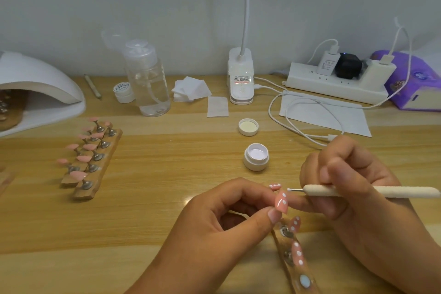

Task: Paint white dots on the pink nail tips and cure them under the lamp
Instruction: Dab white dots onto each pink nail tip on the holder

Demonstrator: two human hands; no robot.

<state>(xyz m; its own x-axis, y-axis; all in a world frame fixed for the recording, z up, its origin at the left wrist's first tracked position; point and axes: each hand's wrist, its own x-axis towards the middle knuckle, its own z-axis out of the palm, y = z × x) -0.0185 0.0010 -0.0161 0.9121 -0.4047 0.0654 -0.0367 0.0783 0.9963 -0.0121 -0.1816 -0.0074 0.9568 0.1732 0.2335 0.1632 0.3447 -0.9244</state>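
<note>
Sensibly, your left hand (229,217) pinches the pink nail tip (281,202) to steady it above the holder strip (281,246). Your right hand (353,179) grips the dotting tool (393,192), its white-loaded point just beside the tip. The open pot (255,164) sits near for reloading.

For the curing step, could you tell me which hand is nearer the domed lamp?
Left. The left hand is well right of the domed lamp; the right hand farther right.

One head-worn wide-angle view looks forward and down, close over the hands (286,217), across the tabletop (167,162) to the wall (143,7).
</note>
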